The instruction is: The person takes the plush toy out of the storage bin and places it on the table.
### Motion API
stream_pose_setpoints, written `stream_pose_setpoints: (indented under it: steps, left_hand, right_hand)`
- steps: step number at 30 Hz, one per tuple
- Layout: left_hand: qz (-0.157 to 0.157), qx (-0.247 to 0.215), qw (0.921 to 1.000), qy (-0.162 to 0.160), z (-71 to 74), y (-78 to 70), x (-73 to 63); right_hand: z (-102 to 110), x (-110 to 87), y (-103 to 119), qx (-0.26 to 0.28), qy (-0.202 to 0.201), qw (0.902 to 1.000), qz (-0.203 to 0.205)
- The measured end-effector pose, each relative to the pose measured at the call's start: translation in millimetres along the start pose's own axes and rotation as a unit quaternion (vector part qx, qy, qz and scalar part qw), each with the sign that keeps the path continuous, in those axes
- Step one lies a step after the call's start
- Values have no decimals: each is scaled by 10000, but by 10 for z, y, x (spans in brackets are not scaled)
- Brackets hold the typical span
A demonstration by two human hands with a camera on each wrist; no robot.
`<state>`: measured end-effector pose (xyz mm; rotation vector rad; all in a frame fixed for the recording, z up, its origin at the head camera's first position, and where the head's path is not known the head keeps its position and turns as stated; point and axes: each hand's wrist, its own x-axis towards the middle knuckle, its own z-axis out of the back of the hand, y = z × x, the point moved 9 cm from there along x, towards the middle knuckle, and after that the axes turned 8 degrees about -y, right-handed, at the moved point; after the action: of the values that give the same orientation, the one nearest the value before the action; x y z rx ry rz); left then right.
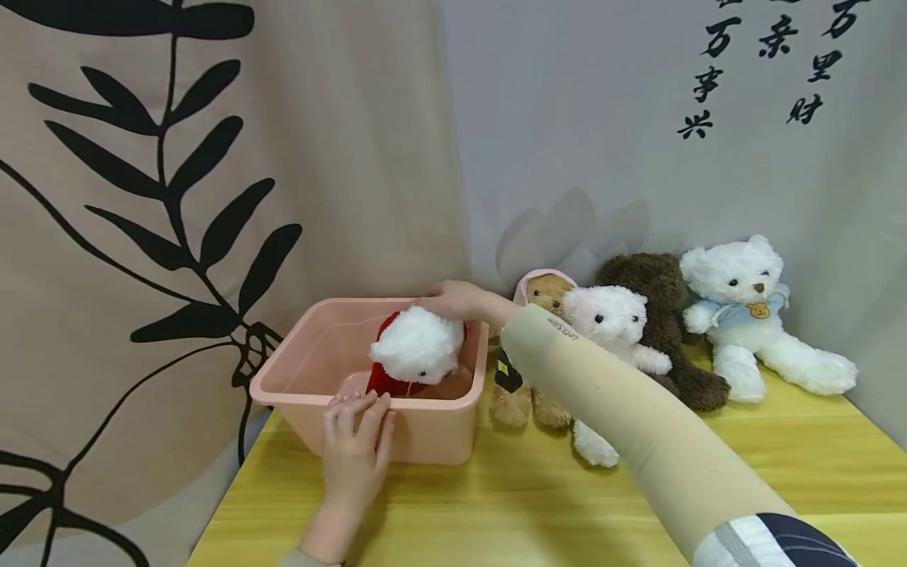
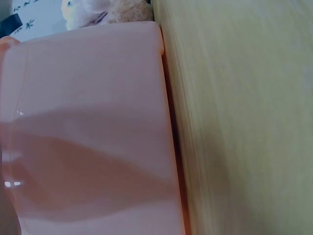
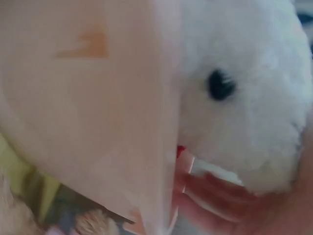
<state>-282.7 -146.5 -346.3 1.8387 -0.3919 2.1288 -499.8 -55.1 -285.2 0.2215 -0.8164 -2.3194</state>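
A white teddy bear with red clothing sits inside a pink plastic tub, its head tipped forward. At the tub's back right my right hand holds the bear from behind; the bear's head hides part of it. The right wrist view shows bent, blurred fingers beside the bear's white head, close to the tub wall. My left hand grips the tub's front rim with its fingertips over the edge. Mostly the tub's outer wall fills the left wrist view.
To the tub's right sit a tan plush with a pink hood, a white bear, a dark brown plush and a white bear in blue. They stand on a yellow wood-grain table before a printed curtain.
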Motion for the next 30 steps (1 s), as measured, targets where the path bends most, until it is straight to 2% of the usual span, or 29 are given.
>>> stream_pose_setpoints:
  steps: [2, 4, 7, 9, 12, 13, 18, 24, 30]
  left_hand:
    - [34, 11, 10000, -6, 0, -7, -18]
    - [48, 20, 10000, 15, -6, -20, -33]
    - [28, -9, 10000, 25, -16, -42, -39]
    - [12, -43, 10000, -21, -15, -44, -36]
    - [13, -52, 9999, -86, -1, -24, -23]
    - [24, -49, 9999, -88, 3, -16, -21]
    - [82, -1, 10000, 47, 3, 0, -28]
    - [110, -1, 9999, 46, 21, -3, -39]
    - [99, -43, 9999, 74, 4, 6, -22]
  right_hand:
    - [40, -35, 212, -644, -404, 9933, 874]
    - [33, -146, 404, -983, -476, 9795, 1690]
    - [-43, -400, 605, -1505, -221, 9531, 2616]
    - [-120, -512, 646, -1953, -4, 9364, 2914]
    - [-204, -536, 638, -2585, 168, 9190, 2972]
    - [-223, -509, 622, -2717, 189, 9173, 2905]
    - [-272, -319, 547, -3027, -11, 9192, 2519]
    - [-342, -155, 559, -2901, -278, 9267, 2372]
    - [-182, -70, 688, -2795, -528, 9272, 2436]
